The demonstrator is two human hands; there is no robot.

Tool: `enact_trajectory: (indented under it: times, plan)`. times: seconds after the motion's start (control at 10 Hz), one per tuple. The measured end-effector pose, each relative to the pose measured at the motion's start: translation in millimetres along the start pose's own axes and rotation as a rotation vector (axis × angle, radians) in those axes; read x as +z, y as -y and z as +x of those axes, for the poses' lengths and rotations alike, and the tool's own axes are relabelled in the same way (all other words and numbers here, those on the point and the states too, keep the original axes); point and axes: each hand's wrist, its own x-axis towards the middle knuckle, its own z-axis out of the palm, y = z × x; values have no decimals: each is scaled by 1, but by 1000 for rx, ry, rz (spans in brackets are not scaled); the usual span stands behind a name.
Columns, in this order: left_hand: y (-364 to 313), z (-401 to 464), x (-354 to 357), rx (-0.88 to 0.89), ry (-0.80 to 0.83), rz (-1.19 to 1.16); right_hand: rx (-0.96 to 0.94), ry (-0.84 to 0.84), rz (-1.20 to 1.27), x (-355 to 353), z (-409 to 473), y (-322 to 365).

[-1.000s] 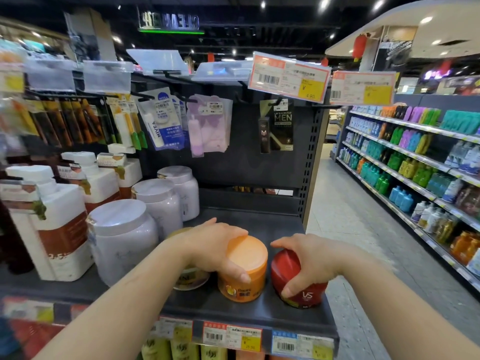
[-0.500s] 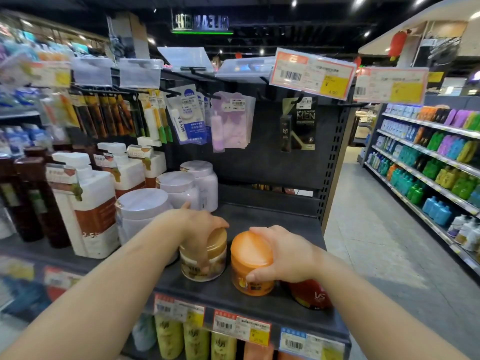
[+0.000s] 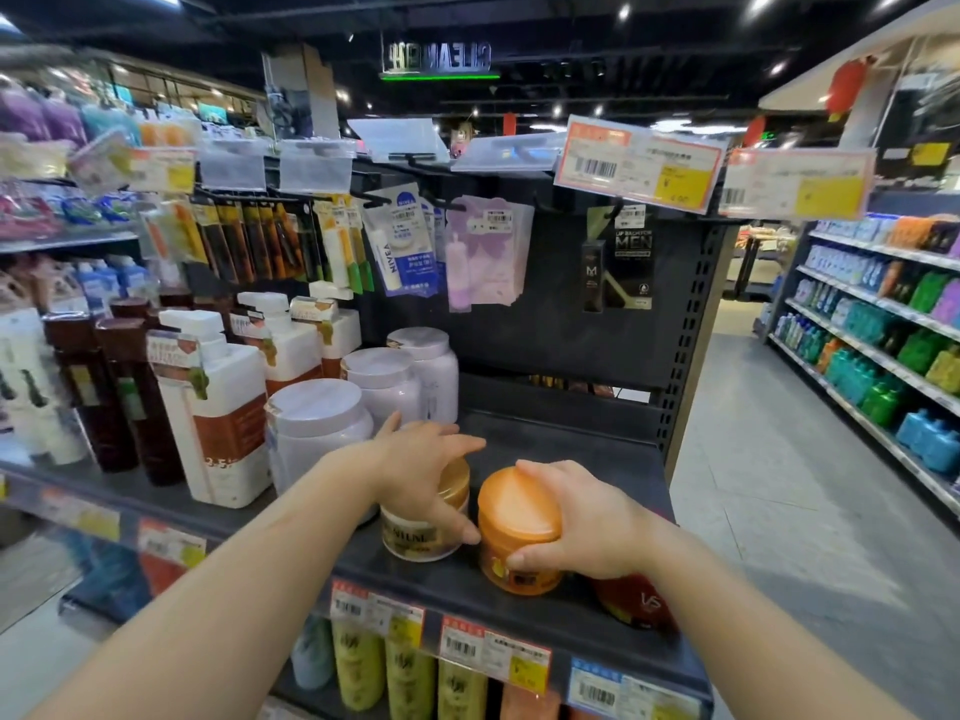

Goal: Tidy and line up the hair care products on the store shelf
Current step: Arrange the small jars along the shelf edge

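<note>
1. Dark metal shelf of an end-of-aisle store rack forms the work surface; price tags run along its front lip.
2. Right hand grips the orange jar from its right side, fingers curled over the lid, thumb on the front of the label. The jar stands upright near the front edge.
3. Left hand is wrapped over the gold-lidded jar, thumb down its right side, just touching the orange jar. This jar is cream-bodied with a gold label band and stands upright just beside the orange one.
4. Red jar with white "VS" lettering sits to the right of the orange jar, largely hidden under the right forearm, close to the front lip.
5. White tubs with broad flat lids stand in a file running toward the back panel, just left of the gold-lidded jar.
6. Tall white pump bottles and dark brown bottles fill the shelf further left.
7. Open shelf surface lies behind the jars, up to the back panel, and extends to the right edge.
8. Hanging packets occupy pegs above; an open aisle floor lies to the right.
</note>
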Motion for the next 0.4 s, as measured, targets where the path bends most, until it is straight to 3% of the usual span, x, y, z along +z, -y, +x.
enact_trajectory:
  times: [0.3,0.4]
  plan:
    - [-14,-28,17,176,-407,-563,13,-306,148,5,-30,31]
    - [-16,-46,21,230,-503,-643,41,-455,166,12,-44,55]
